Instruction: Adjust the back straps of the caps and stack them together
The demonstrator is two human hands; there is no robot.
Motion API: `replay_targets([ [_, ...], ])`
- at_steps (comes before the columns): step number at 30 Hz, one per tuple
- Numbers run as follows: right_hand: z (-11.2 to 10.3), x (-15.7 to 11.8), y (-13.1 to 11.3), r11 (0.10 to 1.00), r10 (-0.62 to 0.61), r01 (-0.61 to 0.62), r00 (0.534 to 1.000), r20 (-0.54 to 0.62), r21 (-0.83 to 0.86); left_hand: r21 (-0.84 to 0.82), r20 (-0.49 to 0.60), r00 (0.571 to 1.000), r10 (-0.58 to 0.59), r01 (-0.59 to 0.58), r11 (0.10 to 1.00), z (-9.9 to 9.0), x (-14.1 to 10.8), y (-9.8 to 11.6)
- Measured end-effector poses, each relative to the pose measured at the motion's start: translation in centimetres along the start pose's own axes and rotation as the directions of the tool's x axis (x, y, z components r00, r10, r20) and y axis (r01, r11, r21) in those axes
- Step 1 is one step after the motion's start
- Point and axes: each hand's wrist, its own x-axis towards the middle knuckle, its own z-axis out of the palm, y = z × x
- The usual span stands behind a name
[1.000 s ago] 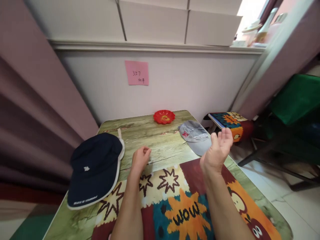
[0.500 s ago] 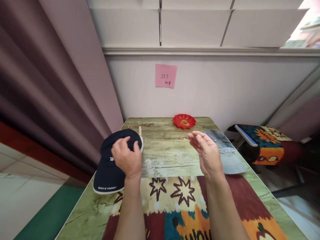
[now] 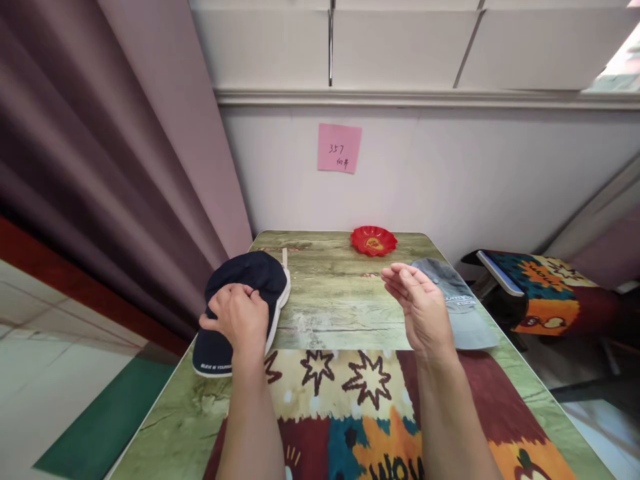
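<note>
A navy baseball cap point(image 3: 270, 267) with a white edge and white lettering on its brim lies at the left of the table. My left hand point(image 3: 239, 313) is on it, fingers bent and closed on the crown, which looks dented under them; the fingertips are partly hidden. My right hand point(image 3: 423, 310) hovers over the right side of the table with its fingers stretched and the palm turned inward, holding nothing. Beside and partly behind it rests a grey-blue baseball cap point(image 3: 467, 320) with white lettering.
A red scalloped dish point(image 3: 374, 241) stands at the back of the wood-patterned table point(image 3: 325, 303). A colourful printed cloth point(image 3: 360, 427) covers the near part. On the wall is a pink note point(image 3: 339, 148). A purple curtain point(image 3: 165, 153) hangs at the left, and a cloth-covered stool point(image 3: 545, 293) stands at the right.
My left hand has moved left and down onto the navy cap, and its fingers have closed; the cap's crown has changed shape. My right hand has kept its pose. The view has shifted slightly.
</note>
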Motion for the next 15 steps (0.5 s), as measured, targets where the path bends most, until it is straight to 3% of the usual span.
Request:
replay_targets([
  [5,0.3,-0.1,0.3,1.0,0.01,-0.01,1.0,0.002,-0.022,-0.229,-0.243,0.97,-0.016,-0.041,0.973,-0.8,0.4,0.2],
  [10,1.3,-0.2,1.8,0.996,0.065,-0.061,0.996,0.069,-0.067,-0.423,-0.438,0.895,0.088,-0.291,0.858,-1.4,0.2,1.0],
  [15,2.7,-1.0,3.9,0.982,0.141,-0.102,0.957,0.253,-0.16,-0.496,-0.517,0.835,0.189,-0.472,0.729,-2.9,-2.1,4.3],
])
